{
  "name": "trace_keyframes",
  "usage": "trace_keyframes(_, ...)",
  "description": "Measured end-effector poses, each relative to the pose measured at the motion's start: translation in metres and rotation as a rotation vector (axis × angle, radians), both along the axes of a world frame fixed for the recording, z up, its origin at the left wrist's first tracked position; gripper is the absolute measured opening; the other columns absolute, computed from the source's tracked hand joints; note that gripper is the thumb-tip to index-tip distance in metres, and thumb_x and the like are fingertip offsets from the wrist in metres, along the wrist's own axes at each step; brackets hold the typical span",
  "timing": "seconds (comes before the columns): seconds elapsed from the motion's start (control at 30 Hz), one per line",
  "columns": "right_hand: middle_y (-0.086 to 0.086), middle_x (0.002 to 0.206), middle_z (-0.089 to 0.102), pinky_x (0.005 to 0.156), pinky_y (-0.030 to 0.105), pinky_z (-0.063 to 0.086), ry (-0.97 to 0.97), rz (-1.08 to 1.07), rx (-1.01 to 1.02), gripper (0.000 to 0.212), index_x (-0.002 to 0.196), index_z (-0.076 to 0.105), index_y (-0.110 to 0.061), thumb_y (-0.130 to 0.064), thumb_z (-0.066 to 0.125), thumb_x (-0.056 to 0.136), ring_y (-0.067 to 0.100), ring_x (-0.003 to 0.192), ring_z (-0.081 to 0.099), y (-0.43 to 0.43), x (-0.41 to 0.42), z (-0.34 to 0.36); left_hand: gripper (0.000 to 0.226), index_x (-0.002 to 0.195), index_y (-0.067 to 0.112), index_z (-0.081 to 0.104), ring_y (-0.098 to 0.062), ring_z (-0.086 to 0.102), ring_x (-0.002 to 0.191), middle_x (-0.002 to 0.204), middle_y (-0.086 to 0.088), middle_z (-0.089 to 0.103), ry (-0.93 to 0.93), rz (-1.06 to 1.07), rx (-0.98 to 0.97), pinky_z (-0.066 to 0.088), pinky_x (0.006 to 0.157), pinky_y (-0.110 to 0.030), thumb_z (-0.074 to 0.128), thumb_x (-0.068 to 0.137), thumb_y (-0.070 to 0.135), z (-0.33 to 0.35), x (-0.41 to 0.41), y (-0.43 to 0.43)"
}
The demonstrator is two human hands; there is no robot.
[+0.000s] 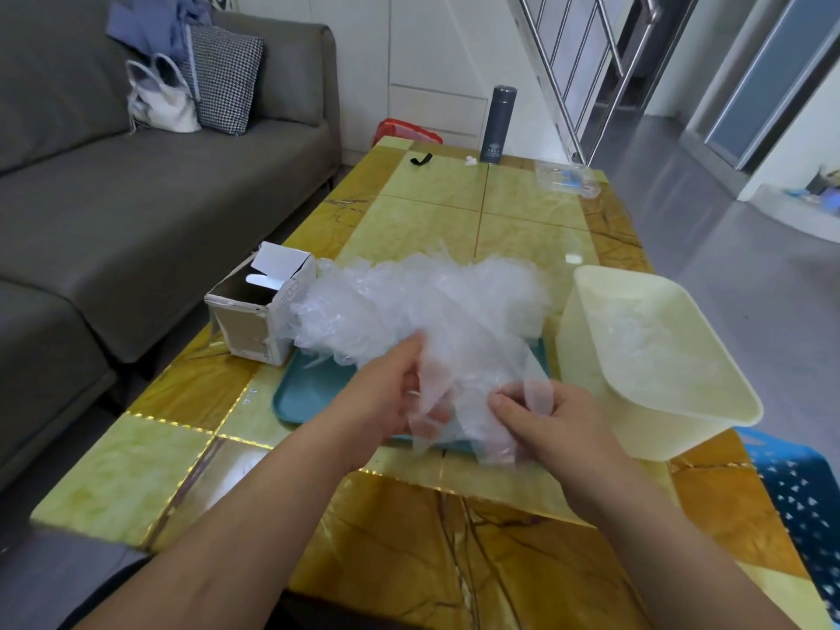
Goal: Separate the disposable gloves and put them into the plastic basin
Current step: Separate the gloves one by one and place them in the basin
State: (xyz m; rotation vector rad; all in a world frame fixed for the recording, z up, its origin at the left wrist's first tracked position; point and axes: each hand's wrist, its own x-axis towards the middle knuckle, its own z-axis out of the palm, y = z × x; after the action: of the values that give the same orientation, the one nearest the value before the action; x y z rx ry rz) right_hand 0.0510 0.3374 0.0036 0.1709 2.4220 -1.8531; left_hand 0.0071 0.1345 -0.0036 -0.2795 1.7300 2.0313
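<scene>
Disposable gloves (422, 302) are lying in one loose heap on the teal tray (300, 397), spilling past its far edge, and you are holding a thin clump (472, 402) of them over the tray's near edge. Your left hand (386, 397) is pinching the film from the left with curled fingers; your right hand (545, 420) is pinching it from the right, thumb on top. Since both hands are gripping the same clump, I am judging that you are peeling one glove off its neighbours.

To do it well, be rubbing the layers between thumb and fingertip until one edge slides free. Then be drawing the hands apart slowly so cling is not dragging a second glove along. Be checking that a single cuff is hanging before carrying it to the plastic basin (586, 356), which is sitting just right of the tray on the tabletop (409, 529).

Counting:
- one heap, its gloves too many and too clear to number
- one basin, already holding some clear film, amount unclear
- one tray
- one opened cardboard box (254, 320) at the tray's far left corner
- two hands
</scene>
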Motion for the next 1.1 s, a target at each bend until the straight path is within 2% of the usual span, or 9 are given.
trace_keyframes(0.13,0.014,0.075,0.073,0.063,0.041,0.061,-0.057,-0.125,-0.073,0.013,0.084,0.075,-0.008,-0.016,0.074,0.094,0.031,0.066,0.071,-0.002,-0.002,-0.009,0.072,0.126,0.028,0.068,-0.017,0.073,0.111,0.124,0.006,0.074,0.201,-0.076,-0.049,0.059,0.094,-0.039,0.071,0.075,0.079,-0.002,0.003,-0.002)
trace_keyframes(0.27,0.018,0.079,0.075,0.067,0.039,0.059,-0.036,0.011,-0.137,0.025,0.086,0.074,-0.001,-0.021,0.067,0.099,0.027,0.067,0.071,-0.002,-0.001,-0.007,0.015,0.100,0.024,0.080,-0.013,0.072,0.096,0.103,0.000,0.079,0.288,0.004,-0.251,0.054,0.078,-0.024,0.079,0.090,0.035,-0.010,0.007,0.005)
trace_keyframes(0.37,0.013,0.073,0.073,0.070,0.042,0.058,-0.083,0.187,0.067,0.035,0.081,0.070,-0.003,-0.029,0.060,0.103,0.025,0.066,0.070,0.006,-0.002,-0.014,0.015,0.100,0.004,0.075,-0.021,0.074,0.106,0.106,-0.009,0.080,0.201,0.107,0.019,0.056,0.099,-0.037,0.068,0.097,0.017,-0.002,-0.001,-0.005)
trace_keyframes(0.47,0.008,0.085,0.076,0.078,0.048,0.062,-0.387,0.373,0.145,0.020,0.102,0.071,-0.015,-0.033,0.074,0.093,0.022,0.078,0.075,0.017,-0.005,-0.016,0.020,0.099,-0.001,0.068,-0.025,0.073,0.104,0.112,-0.016,0.077,0.143,0.058,0.216,0.059,0.093,-0.032,0.055,0.097,0.014,0.011,-0.004,-0.019)
trace_keyframes(0.67,0.003,0.141,0.065,0.107,0.047,0.052,-0.349,0.457,-0.171,0.114,0.150,0.048,-0.021,-0.052,0.098,0.053,0.023,0.127,0.064,0.037,-0.015,-0.005,0.007,0.079,0.012,0.051,-0.042,0.068,0.118,0.129,-0.025,0.069,0.043,-0.162,0.405,0.058,0.090,-0.047,0.054,0.085,0.014,0.015,0.003,-0.021)
trace_keyframes(0.83,0.020,0.125,0.071,0.093,0.039,0.054,-0.205,0.378,-0.420,0.068,0.126,0.071,-0.006,-0.048,0.087,0.074,0.033,0.117,0.069,0.014,-0.009,-0.010,0.008,0.082,0.010,0.060,-0.034,0.068,0.094,0.098,-0.014,0.064,-0.070,-0.289,0.566,0.061,0.082,-0.048,0.065,0.085,0.015,0.008,0.010,-0.004)
trace_keyframes(0.93,0.023,0.110,0.074,0.090,0.040,0.056,-0.232,0.258,-0.505,0.030,0.110,0.076,0.001,-0.024,0.072,0.094,0.035,0.101,0.072,0.008,-0.009,-0.016,0.028,0.082,0.012,0.069,-0.033,0.070,0.084,0.088,-0.015,0.070,-0.026,-0.085,0.353,0.060,0.081,-0.049,0.065,0.097,0.035,-0.003,0.009,0.015)
trace_keyframes(1.03,0.028,0.077,0.064,0.059,0.034,0.049,-0.175,0.097,-0.239,0.033,0.087,0.072,0.009,-0.022,0.069,0.097,0.030,0.060,0.056,0.011,-0.011,-0.022,0.040,0.078,0.019,0.069,-0.030,0.067,0.076,0.078,-0.008,0.069,0.484,0.242,-0.377,0.059,0.073,-0.048,0.054,0.104,0.045,-0.031,-0.005,0.016)
trace_keyframes(1.1,0.028,0.069,0.061,0.047,0.028,0.043,-0.154,0.068,-0.052,0.031,0.085,0.075,0.001,-0.026,0.068,0.099,0.025,0.050,0.050,0.016,-0.011,-0.024,0.018,0.096,0.029,0.069,-0.014,0.063,0.079,0.097,0.009,0.065,0.799,0.139,-0.771,0.057,0.074,-0.040,0.060,0.100,0.045,-0.046,-0.013,0.010)
